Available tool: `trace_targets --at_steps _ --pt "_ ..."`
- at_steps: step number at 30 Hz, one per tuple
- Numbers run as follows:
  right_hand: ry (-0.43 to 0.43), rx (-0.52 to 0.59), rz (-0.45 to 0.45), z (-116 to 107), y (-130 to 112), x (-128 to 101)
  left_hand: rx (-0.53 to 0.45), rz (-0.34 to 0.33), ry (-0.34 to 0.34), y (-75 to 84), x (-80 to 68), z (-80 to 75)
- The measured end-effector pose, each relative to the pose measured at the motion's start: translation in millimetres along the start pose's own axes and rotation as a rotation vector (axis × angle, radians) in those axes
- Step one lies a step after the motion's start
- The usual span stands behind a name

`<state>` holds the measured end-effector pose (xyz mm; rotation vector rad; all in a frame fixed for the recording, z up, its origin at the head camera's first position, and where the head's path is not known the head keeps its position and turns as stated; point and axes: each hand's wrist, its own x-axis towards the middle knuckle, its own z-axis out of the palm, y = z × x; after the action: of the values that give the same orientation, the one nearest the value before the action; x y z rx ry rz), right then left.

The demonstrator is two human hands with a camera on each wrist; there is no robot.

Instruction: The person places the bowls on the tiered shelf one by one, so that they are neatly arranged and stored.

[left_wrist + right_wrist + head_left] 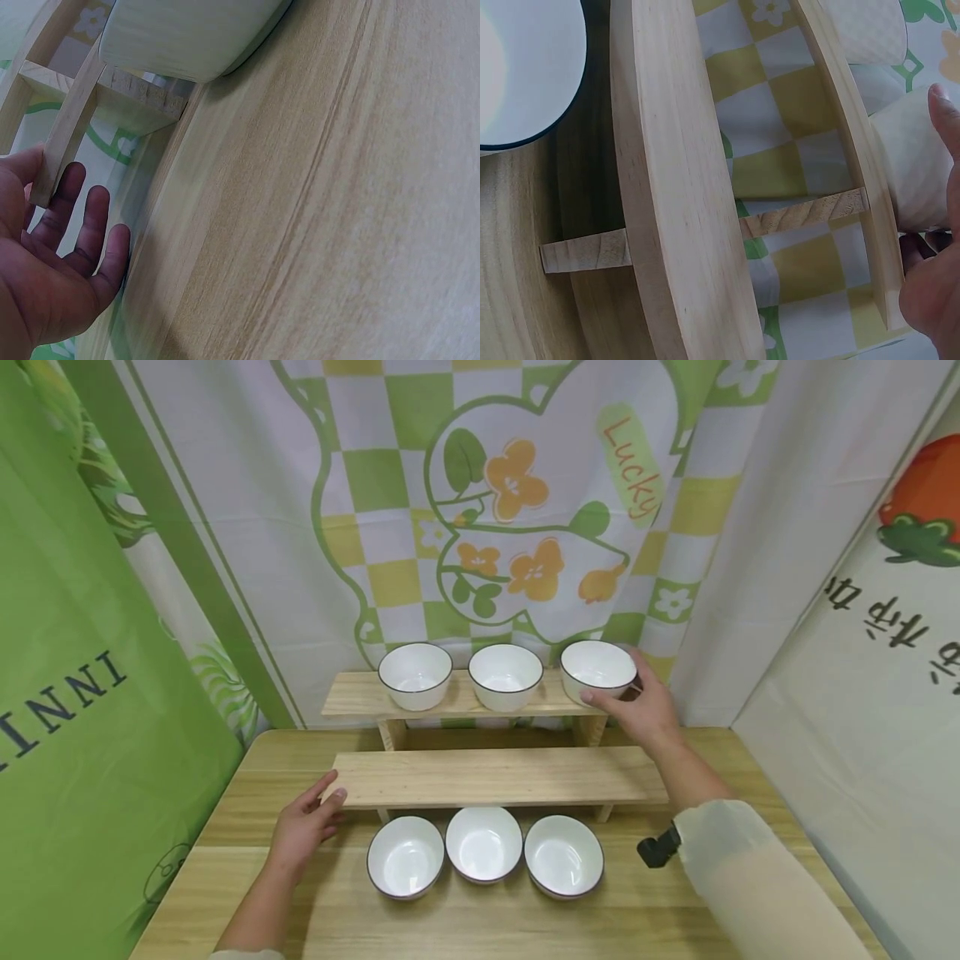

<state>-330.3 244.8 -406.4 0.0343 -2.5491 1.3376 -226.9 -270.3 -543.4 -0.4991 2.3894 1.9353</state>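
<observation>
A white bowl (pixel 597 665) with a dark rim stands at the right end of the upper wooden shelf (pixel 351 693). My right hand (pixel 647 714) grips it from the right, thumb at its front; the other fingers are partly hidden behind the bowl. The right wrist view shows this bowl (pixel 915 169) at the shelf's edge. My left hand (pixel 302 827) holds the left end of the lower wooden shelf (pixel 495 777). In the left wrist view, that shelf's end (pixel 66 139) sits between thumb and index finger, with the other fingers (pixel 94 225) spread below.
Two more white bowls, a left one (pixel 415 677) and a middle one (pixel 506 677), share the upper shelf. Three bowls, including a middle one (pixel 483 845), stand in a row on the wooden table (pixel 450 931) before the lower shelf. A patterned curtain (pixel 390 485) hangs behind.
</observation>
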Motion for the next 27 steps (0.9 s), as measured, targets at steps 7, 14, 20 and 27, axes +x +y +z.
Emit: trace_targets --at_steps 7,14,20,27 --pt "-0.021 0.144 0.022 -5 0 -7 -0.005 0.006 -0.009 2.5 -2.5 0.4" --pt "0.016 0.143 0.038 -12 3 -14 -0.005 0.0 -0.005 2.6 -2.2 -0.3" --pt "0.02 0.154 0.069 -19 6 -26 -0.017 0.007 -0.007 2.4 -2.1 0.0" --pt "0.048 0.14 0.069 -25 13 -36 -0.024 0.011 -0.007 1.7 -3.6 1.4"
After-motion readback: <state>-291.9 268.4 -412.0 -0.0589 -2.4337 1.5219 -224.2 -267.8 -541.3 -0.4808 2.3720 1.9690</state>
